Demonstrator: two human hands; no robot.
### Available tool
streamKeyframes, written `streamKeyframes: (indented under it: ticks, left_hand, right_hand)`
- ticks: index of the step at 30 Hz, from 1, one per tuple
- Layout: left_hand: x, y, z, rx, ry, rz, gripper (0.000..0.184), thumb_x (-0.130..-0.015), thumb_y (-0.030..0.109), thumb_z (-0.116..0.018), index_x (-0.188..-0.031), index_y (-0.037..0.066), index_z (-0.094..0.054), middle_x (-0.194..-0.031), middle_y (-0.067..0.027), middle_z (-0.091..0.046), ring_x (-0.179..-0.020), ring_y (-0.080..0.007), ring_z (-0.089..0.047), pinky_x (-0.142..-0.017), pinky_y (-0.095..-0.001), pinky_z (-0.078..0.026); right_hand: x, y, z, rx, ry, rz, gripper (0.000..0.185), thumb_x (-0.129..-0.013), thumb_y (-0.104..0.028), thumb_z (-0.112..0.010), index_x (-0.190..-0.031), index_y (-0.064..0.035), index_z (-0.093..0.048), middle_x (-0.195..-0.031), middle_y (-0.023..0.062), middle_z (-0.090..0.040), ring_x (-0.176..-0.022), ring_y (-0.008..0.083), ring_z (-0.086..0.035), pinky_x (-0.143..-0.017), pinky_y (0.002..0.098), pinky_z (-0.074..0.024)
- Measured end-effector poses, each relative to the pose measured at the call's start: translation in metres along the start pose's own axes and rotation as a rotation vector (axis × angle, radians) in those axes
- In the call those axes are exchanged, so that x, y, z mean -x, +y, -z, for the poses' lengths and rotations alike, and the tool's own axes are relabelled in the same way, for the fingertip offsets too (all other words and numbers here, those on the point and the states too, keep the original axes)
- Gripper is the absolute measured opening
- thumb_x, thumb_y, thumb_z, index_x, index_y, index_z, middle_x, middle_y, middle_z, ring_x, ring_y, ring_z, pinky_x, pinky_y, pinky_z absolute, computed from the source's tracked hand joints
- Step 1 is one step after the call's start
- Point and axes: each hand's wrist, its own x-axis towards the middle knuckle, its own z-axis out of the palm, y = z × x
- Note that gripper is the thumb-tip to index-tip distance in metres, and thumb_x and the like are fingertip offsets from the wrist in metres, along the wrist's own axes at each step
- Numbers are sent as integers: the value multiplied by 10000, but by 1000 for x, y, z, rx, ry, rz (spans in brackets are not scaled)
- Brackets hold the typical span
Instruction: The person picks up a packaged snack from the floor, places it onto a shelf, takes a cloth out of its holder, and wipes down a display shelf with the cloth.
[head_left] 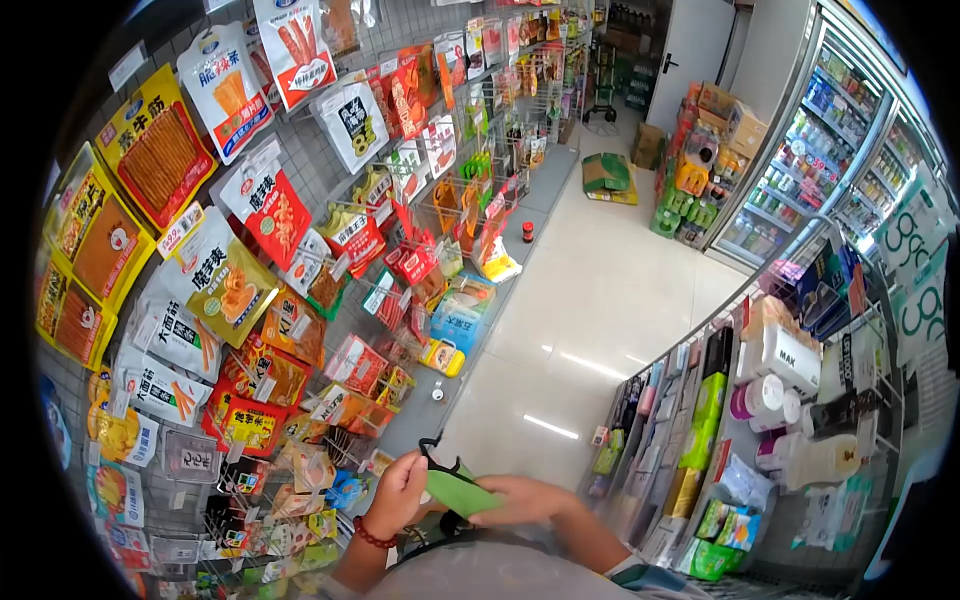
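Note:
Low in the view, my left hand (396, 492), with a dark red bead bracelet (374, 533) at the wrist, is closed on one end of a flat green piece with a black curved loop (440, 460). Across from it, my right hand (522, 498) pinches the other end of this green piece (456, 492). Its exact kind is not clear; it looks soft and folded. Both hands are in front of my body, above the aisle floor. Parts of the fingers are hidden behind the green piece.
Hanging snack packets (270, 210) cover the wall rack on the left. A shelf unit with bottles and boxes (765, 400) stands on the right. Farther off are stacked drinks (690, 180), glass-door fridges (800, 150), a door (690, 60) and a green package (608, 175) on the floor.

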Motion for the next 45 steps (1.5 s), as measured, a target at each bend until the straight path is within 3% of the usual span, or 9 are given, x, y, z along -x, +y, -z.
streamKeyframes:
  ticks: [2, 4, 7, 12, 17, 22, 28, 36, 45]
  left_hand:
    - [-18, 9, -7, -207, 26, -251, 254, -1099, 166, -471, -1023, -8, -639, -893, -16, -637, -839, -112, -576, -804, -267, -480]
    - [-27, 6, -10, 67, -32, 102, 290, -1113, 222, -479, -1050, -8, -644, -939, 4, -628, -890, -70, -557, -821, -253, -480]
    - [-58, -29, -10, 129, -153, 182, 281, -1108, 241, -505, -1212, 2, -609, -1068, -9, -637, -938, -67, -579, -852, -242, -485]
    - [-127, -2, -53, 349, -505, 260, 370, -1016, 157, -681, -1332, 5, -563, -1190, -34, -665, -1042, -90, -633, -903, -263, -539]
    - [-223, 18, -88, 426, -556, 111, 324, -986, 134, -722, -1261, -3, -618, -1128, -36, -709, -1001, -109, -674, -872, -269, -562]
    - [-288, 34, -87, 392, -607, 64, 354, -959, 144, -759, -1247, -12, -621, -1121, -43, -710, -991, -109, -675, -868, -273, -562]
    - [-363, 34, -63, 323, -684, 89, 419, -927, 189, -804, -1243, -18, -622, -1135, -54, -707, -993, -108, -671, -877, -281, -561]
    - [-437, 33, -38, 434, -663, 153, 203, -1060, 160, -612, -1155, -20, -621, -1051, -3, -664, -945, -58, -615, -827, -240, -519]
    - [-494, 50, -68, 528, -480, 215, 95, -1016, 108, -679, -1022, 35, -619, -944, 43, -634, -877, -29, -587, -779, -208, -491]
  right_hand:
    - [-5, 12, 16, -58, 180, 136, 369, -937, -259, -786, -1181, -26, -638, -997, 37, -628, -979, 128, -571, -876, 295, -477]
    - [-6, 19, 29, -62, 286, 182, 333, -951, -194, -769, -1204, -24, -636, -1039, 36, -665, -981, 114, -611, -872, 285, -499]
    - [-13, 21, 46, -666, 553, 141, 276, -998, -108, -694, -1244, -4, -627, -1130, 57, -723, -977, 103, -690, -856, 275, -556]
    - [3, 22, 85, -652, 801, 80, 277, -1012, -132, -680, -1252, -1, -630, -1057, 52, -737, -956, 96, -687, -851, 270, -550]
    - [14, -8, 127, -451, 1119, 78, 286, -1053, -230, -637, -1199, 6, -706, -1013, 8, -718, -862, 53, -607, -771, 214, -475]
    - [-4, -41, 162, -338, 1137, -56, 354, -1079, -278, -590, -1247, 19, -687, -1050, -10, -707, -910, 47, -596, -807, 216, -470]
    - [-64, -51, 214, -413, 1140, 34, 335, -1007, -170, -704, -1279, 21, -664, -1110, 45, -731, -994, 81, -664, -853, 229, -530]
    - [-103, -52, 295, -462, 1105, -38, 326, -1019, -199, -688, -1251, 30, -679, -1100, 52, -742, -964, 97, -672, -872, 257, -537]
    - [-119, -42, 412, -457, 857, -60, 342, -1064, -263, -616, -1251, 18, -672, -1108, 35, -726, -1001, 89, -650, -887, 257, -509]
